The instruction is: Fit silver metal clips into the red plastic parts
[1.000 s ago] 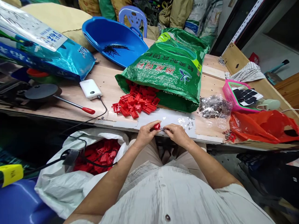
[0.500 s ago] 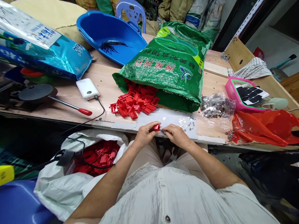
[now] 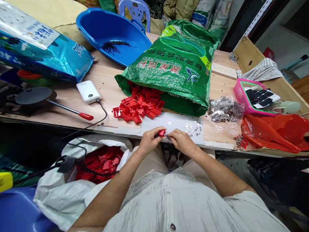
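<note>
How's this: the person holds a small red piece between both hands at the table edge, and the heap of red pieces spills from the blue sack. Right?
One thing is off: the head view shows the heap of red pieces spilling from the green sack, not the blue sack. The left hand and right hand do hold the small red piece at the table edge.

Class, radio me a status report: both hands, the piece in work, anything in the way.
Left hand grip shut on red clip. Right hand fingertips at its edge, hold unclear. Metal bits lie beyond, apart.
</note>
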### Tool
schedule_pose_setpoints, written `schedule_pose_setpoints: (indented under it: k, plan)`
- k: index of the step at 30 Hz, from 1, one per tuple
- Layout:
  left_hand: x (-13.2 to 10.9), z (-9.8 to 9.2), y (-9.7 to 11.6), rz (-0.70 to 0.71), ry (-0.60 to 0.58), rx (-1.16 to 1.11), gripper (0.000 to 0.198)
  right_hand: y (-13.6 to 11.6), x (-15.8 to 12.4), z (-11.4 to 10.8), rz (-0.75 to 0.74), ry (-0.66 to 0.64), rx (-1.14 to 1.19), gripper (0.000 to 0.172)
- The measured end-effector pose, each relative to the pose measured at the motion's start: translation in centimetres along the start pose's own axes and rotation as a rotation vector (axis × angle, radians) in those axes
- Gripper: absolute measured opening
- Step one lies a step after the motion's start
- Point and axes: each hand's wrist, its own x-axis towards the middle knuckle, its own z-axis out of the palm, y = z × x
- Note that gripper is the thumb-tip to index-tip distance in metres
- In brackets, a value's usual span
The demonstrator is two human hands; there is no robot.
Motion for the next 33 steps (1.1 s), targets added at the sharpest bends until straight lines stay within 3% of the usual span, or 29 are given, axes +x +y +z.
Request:
schedule_pose_setpoints:
  k: [7, 12, 16, 21, 25, 29, 33]
  plan:
    - [0.0, 0.3, -0.3, 0.014, 0.013, 0.022, 0.031, -2.1, -0.1, 1.2, 0.097, 0.000, -0.174, 0.023]
    - [-0.2, 0.5, -0.1, 0.001, 0.021, -0.034, 0.030, -1.9, -0.2, 0.9, 0.079, 0.030, -0.111, 0.020]
    - [-1.5, 0.2, 0.6, -0.007, 0.104, -0.132, 0.028, -1.5, -0.9, 0.6, 0.015, 0.096, -0.022, 0.024]
    - [-3.3, -0.2, 2.5, -0.114, 0.244, -0.476, 0.031, -2.3, -1.6, 0.3, -0.074, 0.171, 0.219, 0.022]
    - [-4.0, -0.1, 4.2, -0.269, 0.266, -0.934, 0.024, -3.8, -2.0, -0.6, -0.061, 0.074, 0.412, 0.031]
    - [-4.5, 0.1, 5.3, -0.412, 0.192, -1.265, 0.022, -5.0, -2.0, -1.4, -0.083, 0.019, 0.389, 0.043]
    - [-4.3, 0.2, 6.4, -0.578, 0.273, -1.410, 0.014, -5.5, -1.9, -2.0, -0.073, 0.035, 0.286, 0.039]
